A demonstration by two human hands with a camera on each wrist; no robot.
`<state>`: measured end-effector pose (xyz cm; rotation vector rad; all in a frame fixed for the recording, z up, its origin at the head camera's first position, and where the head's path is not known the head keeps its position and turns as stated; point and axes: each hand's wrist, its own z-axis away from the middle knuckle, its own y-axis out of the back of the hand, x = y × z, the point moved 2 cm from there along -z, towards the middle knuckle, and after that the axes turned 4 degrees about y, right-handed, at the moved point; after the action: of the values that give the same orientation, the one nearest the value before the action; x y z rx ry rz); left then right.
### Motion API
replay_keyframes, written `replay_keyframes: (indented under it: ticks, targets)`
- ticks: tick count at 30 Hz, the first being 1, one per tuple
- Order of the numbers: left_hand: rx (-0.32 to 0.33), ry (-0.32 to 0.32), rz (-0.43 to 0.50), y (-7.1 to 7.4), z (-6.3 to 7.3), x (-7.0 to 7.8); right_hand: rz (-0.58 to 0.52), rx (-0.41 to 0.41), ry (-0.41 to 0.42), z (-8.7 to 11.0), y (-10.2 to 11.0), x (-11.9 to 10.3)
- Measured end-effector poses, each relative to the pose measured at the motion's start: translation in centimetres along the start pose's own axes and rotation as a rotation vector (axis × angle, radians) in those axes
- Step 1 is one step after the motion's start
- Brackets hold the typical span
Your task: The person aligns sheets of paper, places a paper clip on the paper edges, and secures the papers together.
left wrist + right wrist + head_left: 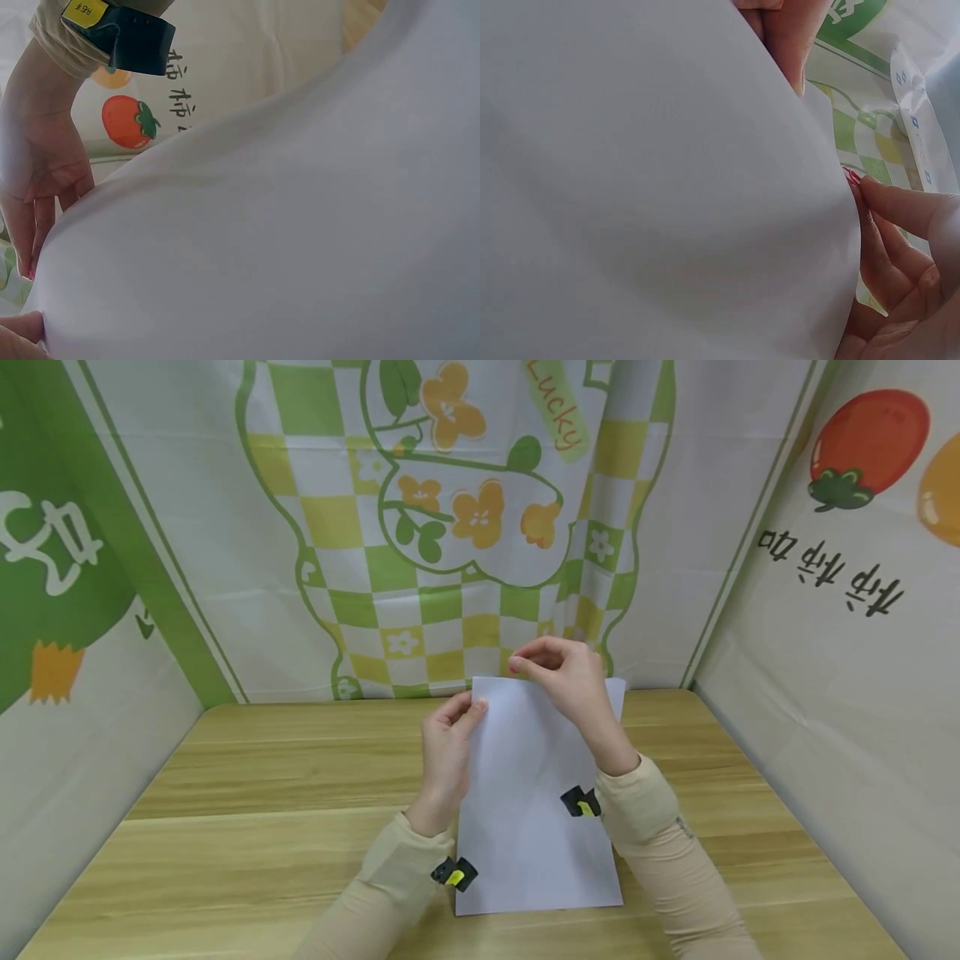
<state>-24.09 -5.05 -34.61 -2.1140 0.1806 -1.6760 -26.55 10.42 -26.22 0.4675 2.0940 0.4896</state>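
Observation:
A white sheet of paper is held up in front of the person, its lower end close over the table. My left hand pinches its upper left edge, thumb on the near face and fingers behind. At the top edge, my right hand pinches a small red paper clip between thumb and fingertips. Most of the clip is hidden by the fingers; its looped end shows right at the paper's edge. In the left wrist view the sheet bulges in a curve, with the right hand beyond it.
A wood-grain table lies beneath. Behind it hangs a green and yellow checked curtain, with printed cloth walls on both sides. Each wrist carries a black camera mount with a yellow mark.

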Motion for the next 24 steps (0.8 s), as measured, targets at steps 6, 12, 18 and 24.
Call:
replay_keyframes:
  ticks: [6,12,18,24]
  targets:
    - [-0.018,0.005,-0.016,0.01,0.15,0.11,0.001,0.002,0.016,0.03,-0.17,0.08]
    - [-0.020,0.015,-0.019,0.06,0.21,0.11,0.002,0.008,0.016,-0.05,-0.30,0.15]
    - [-0.021,0.015,-0.035,0.03,0.20,0.18,0.003,0.009,0.028,-0.14,-0.43,0.17]
    - [-0.014,0.024,-0.032,-0.02,0.17,0.22,-0.011,-0.001,0.050,-0.09,-0.49,-0.07]
